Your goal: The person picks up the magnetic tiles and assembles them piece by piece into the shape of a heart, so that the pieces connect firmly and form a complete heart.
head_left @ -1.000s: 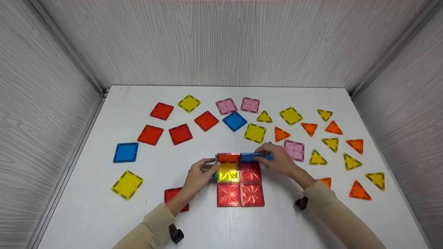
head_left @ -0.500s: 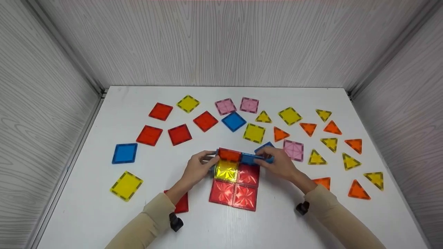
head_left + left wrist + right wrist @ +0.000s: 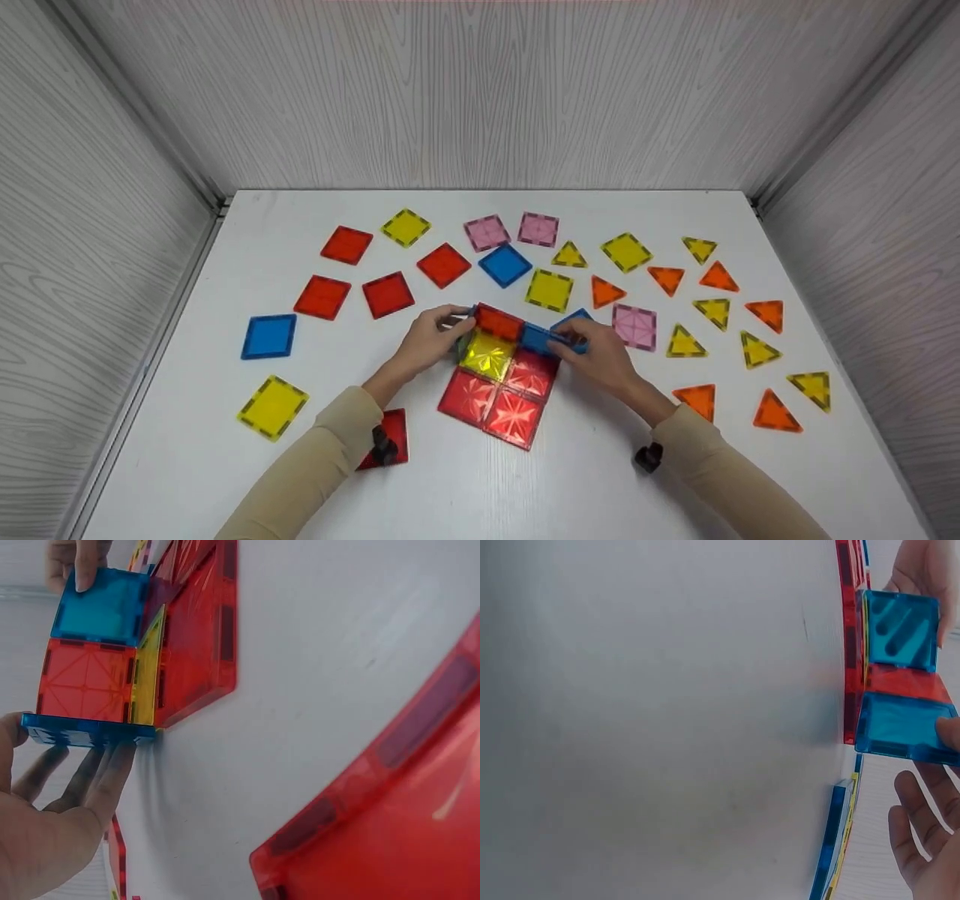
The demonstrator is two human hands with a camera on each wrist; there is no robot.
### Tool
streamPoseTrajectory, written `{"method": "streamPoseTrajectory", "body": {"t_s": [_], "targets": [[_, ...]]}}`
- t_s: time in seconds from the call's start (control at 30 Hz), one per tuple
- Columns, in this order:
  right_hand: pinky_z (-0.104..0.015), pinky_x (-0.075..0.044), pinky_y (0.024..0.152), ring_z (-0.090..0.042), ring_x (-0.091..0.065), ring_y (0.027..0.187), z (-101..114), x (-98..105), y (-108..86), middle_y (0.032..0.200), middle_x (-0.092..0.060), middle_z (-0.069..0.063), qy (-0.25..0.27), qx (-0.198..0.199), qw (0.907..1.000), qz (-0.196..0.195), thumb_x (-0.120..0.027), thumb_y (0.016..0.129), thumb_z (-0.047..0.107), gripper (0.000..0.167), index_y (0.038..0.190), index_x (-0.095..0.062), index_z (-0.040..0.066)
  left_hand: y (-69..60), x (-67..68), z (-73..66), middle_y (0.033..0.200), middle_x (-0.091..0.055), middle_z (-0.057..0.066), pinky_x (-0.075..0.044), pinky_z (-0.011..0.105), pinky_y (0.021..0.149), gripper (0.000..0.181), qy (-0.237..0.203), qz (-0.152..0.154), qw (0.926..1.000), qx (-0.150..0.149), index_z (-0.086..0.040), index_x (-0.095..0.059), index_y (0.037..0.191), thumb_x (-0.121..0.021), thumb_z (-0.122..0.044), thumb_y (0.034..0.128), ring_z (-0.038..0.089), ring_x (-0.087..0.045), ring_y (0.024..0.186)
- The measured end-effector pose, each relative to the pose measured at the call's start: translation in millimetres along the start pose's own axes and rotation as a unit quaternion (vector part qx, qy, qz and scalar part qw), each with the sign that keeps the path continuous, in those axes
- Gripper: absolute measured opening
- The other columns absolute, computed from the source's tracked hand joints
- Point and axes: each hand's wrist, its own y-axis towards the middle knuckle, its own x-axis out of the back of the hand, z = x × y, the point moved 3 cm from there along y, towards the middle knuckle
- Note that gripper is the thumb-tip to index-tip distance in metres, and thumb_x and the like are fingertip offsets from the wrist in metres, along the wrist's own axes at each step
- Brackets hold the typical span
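Note:
A two-by-two base of flat magnetic tiles, one yellow tile (image 3: 489,355) and three red tiles (image 3: 514,418), lies turned at an angle on the table. Along its far edge stand an upright red tile (image 3: 499,323) and an upright blue tile (image 3: 535,339). Another blue tile (image 3: 86,732) stands at the left side, beside the yellow one. My left hand (image 3: 429,343) grips this left blue tile, fingers against its outer face. With thumb and fingers, my right hand (image 3: 601,358) pinches the far-edge blue tile; some fingers are hidden behind it.
Loose square tiles lie in an arc behind, among them a blue square (image 3: 505,265) and a pink square (image 3: 634,327). Several orange and yellow triangles (image 3: 685,342) are spread at right. A red tile (image 3: 394,436) lies partly under the left wrist's camera. A blue tile (image 3: 574,320) lies just behind my right hand.
The tile structure has turned clockwise, its near edge swinging left and its far left corner moving away from me. My left hand has moved forward with it; both hands keep their hold.

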Motion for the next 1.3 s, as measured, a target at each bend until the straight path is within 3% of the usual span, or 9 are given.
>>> {"method": "streamPoseTrajectory", "body": {"t_s": [0.2, 0.37, 0.5, 0.73, 0.97, 1.3], "targets": [[-0.026, -0.055, 0.08, -0.015, -0.064, 0.086, -2.0, -1.6, 0.7, 0.099, -0.077, 0.0, 0.007, -0.008, 0.9999, -0.01, -0.081, 0.094, 0.021, 0.016, 0.108, -0.076, 0.014, 8.6, 2.2, -4.0, 0.144, -0.065, 0.01, -0.06, 0.04, 0.103, 0.044, 0.016, 0.01, 0.9998, -0.001, -0.018, -0.065, 0.142, -0.065, -0.04, 0.104, 0.027, -0.062, 0.127], [-0.025, -0.055, 0.079, -0.015, -0.064, 0.086, -1.3, -1.5, -0.5, 0.101, -0.077, -0.001, 0.014, -0.007, 0.9998, -0.011, -0.08, 0.095, 0.022, 0.017, 0.109, -0.076, 0.013, 2.8, 5.0, -1.9, 0.143, -0.066, 0.009, -0.06, 0.039, 0.102, 0.046, 0.022, 0.002, 0.9998, -0.004, -0.018, -0.063, 0.144, -0.065, -0.042, 0.1043, 0.026, -0.064, 0.125], [-0.028, -0.058, 0.081, -0.015, -0.066, 0.087, 0.4, -0.4, -1.6, 0.103, -0.078, -0.001, 0.027, -0.002, 0.9995, -0.016, -0.081, 0.095, 0.022, 0.017, 0.11, -0.077, 0.014, -15.5, 14.4, 5.7, 0.142, -0.066, 0.007, -0.061, 0.039, 0.101, 0.049, 0.038, -0.014, 0.9992, -0.007, -0.017, -0.061, 0.146, -0.065, -0.043, 0.1041, 0.025, -0.066, 0.125], [-0.038, -0.061, 0.082, -0.014, -0.066, 0.088, -0.2, 0.7, -2.6, 0.104, -0.077, 0.001, 0.036, -0.008, 0.9991, -0.02, -0.08, 0.095, 0.022, 0.016, 0.109, -0.077, 0.016, -59.4, 38.3, 29.3, 0.142, -0.067, 0.005, -0.055, 0.046, 0.112, 0.046, 0.058, -0.032, 0.9977, -0.013, -0.015, -0.061, 0.145, -0.068, -0.032, 0.1031, 0.023, -0.064, 0.131], [-0.029, -0.057, 0.079, -0.013, -0.064, 0.085, -3.6, 1.1, -1.8, 0.099, -0.077, 0.001, 0.024, -0.005, 0.9994, -0.025, -0.081, 0.094, 0.022, 0.016, 0.108, -0.077, 0.014, -99.8, 50.9, 46.7, 0.144, -0.065, 0.002, -0.054, 0.049, 0.113, 0.053, 0.12, -0.034, 0.9921, -0.011, -0.023, -0.061, 0.144, -0.079, -0.03, 0.0952, 0.023, -0.059, 0.135], [-0.024, -0.057, 0.08, -0.013, -0.066, 0.086, -2.0, 1.1, -1.2, 0.1, -0.078, 0.001, 0.021, 0.001, 0.9995, -0.022, -0.081, 0.094, 0.023, 0.017, 0.108, -0.078, 0.014, -129.0, 53.7, 69.6, 0.138, -0.064, -0.004, -0.059, 0.05, 0.104, 0.06, 0.225, -0.021, 0.974, -0.021, -0.032, -0.066, 0.137, -0.087, -0.048, 0.0833, 0.018, -0.056, 0.129]]}}
